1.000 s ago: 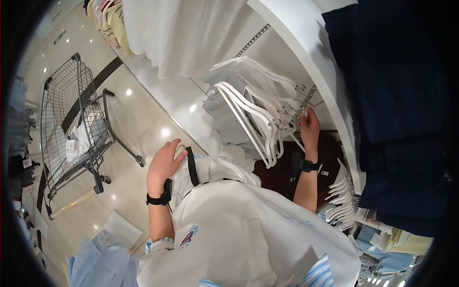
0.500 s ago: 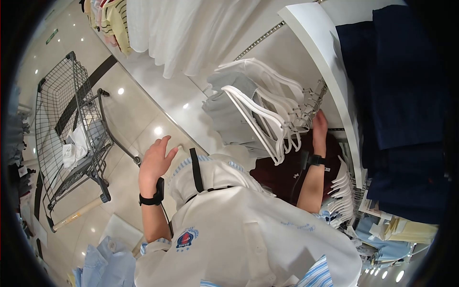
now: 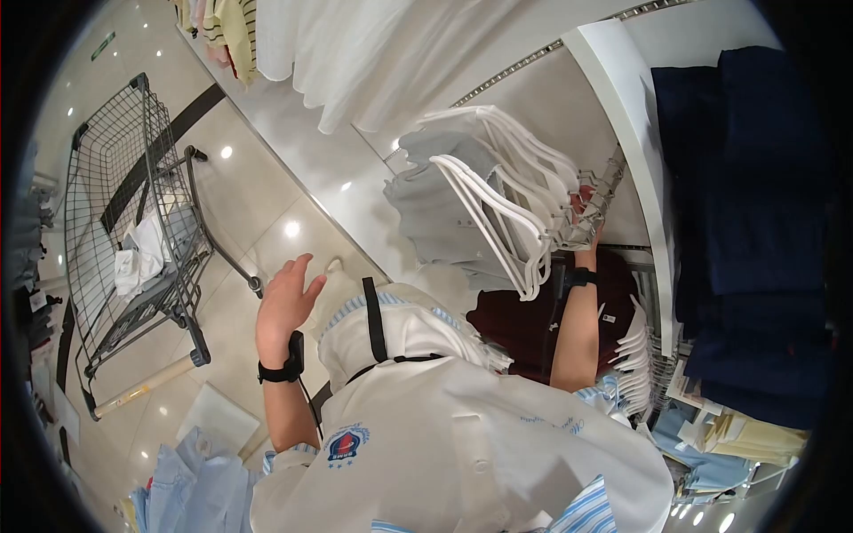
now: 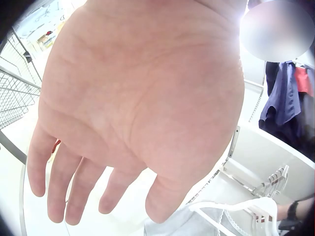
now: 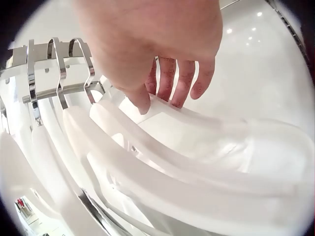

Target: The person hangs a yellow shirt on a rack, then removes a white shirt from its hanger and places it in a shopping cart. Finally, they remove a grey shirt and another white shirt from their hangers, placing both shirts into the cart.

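Several white clothes hangers [image 3: 503, 206] hang by metal hooks from a short rail [image 3: 615, 173], with a grey garment [image 3: 434, 226] among them. Partly hidden behind the hooks, my right hand [image 3: 583, 206] reaches to the far side of this group. In the right wrist view, the thumb and fingers of the right hand [image 5: 157, 44] pinch the upper arm of the farthest white hanger [image 5: 187, 118]. My left hand [image 3: 286, 298] is held in the air to the left of my body, holding nothing. Its palm and loosely spread fingers fill the left wrist view.
A wire shopping cart [image 3: 111, 222] with white clothing inside stands at left. Navy garments [image 3: 755, 195] hang at right beyond a white curved shelf edge [image 3: 626, 115]. A dark maroon garment [image 3: 524, 311] and more white hangers [image 3: 633, 364] are below. White garments [image 3: 355, 53] hang above.
My right hand has moved from the near side of the hanger hooks to behind them. The left hand shifted slightly left and stays raised. The view has shifted a little.
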A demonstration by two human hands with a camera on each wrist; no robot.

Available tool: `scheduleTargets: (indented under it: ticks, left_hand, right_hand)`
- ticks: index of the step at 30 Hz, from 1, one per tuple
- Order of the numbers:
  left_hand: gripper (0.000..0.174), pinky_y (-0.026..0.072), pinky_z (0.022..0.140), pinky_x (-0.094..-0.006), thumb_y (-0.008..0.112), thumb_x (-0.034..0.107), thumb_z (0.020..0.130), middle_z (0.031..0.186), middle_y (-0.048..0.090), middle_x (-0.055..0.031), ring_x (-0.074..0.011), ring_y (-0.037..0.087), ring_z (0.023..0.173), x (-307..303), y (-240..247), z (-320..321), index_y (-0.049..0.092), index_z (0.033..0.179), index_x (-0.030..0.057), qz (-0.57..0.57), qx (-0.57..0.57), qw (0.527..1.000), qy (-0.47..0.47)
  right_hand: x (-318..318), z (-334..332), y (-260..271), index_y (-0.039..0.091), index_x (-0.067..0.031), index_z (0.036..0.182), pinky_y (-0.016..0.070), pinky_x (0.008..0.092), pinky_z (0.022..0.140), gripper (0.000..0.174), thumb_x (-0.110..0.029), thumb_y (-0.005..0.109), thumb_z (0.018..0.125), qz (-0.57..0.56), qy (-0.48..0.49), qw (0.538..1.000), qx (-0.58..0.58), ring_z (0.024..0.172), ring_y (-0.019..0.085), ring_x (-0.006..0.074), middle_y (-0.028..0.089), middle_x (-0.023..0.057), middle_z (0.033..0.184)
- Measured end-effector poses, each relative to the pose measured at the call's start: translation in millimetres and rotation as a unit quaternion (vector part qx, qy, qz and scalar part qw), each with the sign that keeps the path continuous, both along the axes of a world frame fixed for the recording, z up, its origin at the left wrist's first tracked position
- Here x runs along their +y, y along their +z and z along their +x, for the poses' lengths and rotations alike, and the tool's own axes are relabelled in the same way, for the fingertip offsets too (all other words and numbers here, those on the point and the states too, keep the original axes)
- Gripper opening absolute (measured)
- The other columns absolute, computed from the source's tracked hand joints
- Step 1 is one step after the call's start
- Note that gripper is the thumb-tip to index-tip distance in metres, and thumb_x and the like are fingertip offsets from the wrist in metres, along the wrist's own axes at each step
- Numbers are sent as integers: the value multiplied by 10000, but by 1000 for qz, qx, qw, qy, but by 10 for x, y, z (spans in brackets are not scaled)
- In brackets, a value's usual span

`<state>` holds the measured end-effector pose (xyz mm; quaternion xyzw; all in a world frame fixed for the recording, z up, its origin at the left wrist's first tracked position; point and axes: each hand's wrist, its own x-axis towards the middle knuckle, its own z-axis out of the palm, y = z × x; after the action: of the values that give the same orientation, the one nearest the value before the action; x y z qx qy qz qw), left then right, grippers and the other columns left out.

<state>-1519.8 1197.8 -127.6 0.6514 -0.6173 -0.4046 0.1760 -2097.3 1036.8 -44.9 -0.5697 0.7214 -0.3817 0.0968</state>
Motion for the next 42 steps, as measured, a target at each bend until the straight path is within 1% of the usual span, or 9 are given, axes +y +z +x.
scheduleTargets:
  ticks: [3,5,10,12,15,23,31,34,42]
  left_hand:
    - [489,514,984,-475,653,316,1014,1263,665,-243,-421,639,1175,-24,101,-9,559,1396,26,48,-9,999,-17]
    - [491,515,986,-475,653,316,1013,1269,664,-243,-417,639,1181,-46,168,-19,558,1398,27,54,-11,998,-27]
    - [495,519,935,-492,646,343,1011,1158,679,-227,-422,648,1094,-103,211,-9,577,1383,23,5,-8,999,-39]
    - [496,519,936,-490,647,341,1010,1160,678,-228,-423,648,1094,-145,242,-4,577,1385,24,6,-17,999,-47]
    - [497,519,938,-488,648,339,1009,1165,677,-231,-427,647,1095,-245,305,-81,576,1388,26,16,-19,998,-63]
    - [502,518,959,-472,633,345,1020,1258,665,-231,-383,658,1147,-408,250,-403,556,1405,34,22,-15,984,-178]
    - [514,513,967,-499,641,341,1006,1201,672,-250,-443,637,1137,-358,478,-726,571,1392,8,-5,-26,968,-251]
    - [509,514,964,-501,638,343,1007,1208,671,-252,-446,636,1136,-170,681,-856,574,1386,9,-39,-42,966,-254]
    - [412,549,895,-427,650,273,1010,1238,694,-183,-351,684,1095,1062,827,-1389,610,1359,58,-96,-7,957,-275]
  right_hand:
    - [-78,-441,-433,689,-19,1191,565,336,902,278,-112,764,940,-36,47,998,-33,995,680,165,717,78,1104]
    - [-108,-570,-614,675,18,1180,578,353,886,250,-138,700,986,-101,96,945,-295,948,698,188,706,99,1104]
    - [101,-145,-172,662,50,1152,572,337,888,201,-82,636,1003,-51,-39,928,-368,919,689,193,681,97,1066]
    - [191,-166,-74,663,39,1160,557,333,863,199,-46,661,980,-112,39,993,20,887,685,187,692,90,1019]
    - [418,-4,186,668,19,1167,544,343,835,232,-41,715,948,-100,-43,979,173,860,685,199,684,95,969]
    - [1224,95,353,690,-1,1113,533,300,713,197,-101,750,954,-83,-152,976,133,743,685,163,706,81,879]
    - [2241,505,364,667,9,1127,544,272,635,195,-128,709,994,-24,-207,978,-3,752,773,171,755,113,803]
    - [2707,674,385,660,24,1113,559,265,654,184,-127,682,1009,23,-225,974,-13,750,761,138,793,119,915]
    - [4282,909,435,598,12,1165,503,231,651,238,-116,685,984,-46,-220,972,-70,719,640,75,719,75,881]
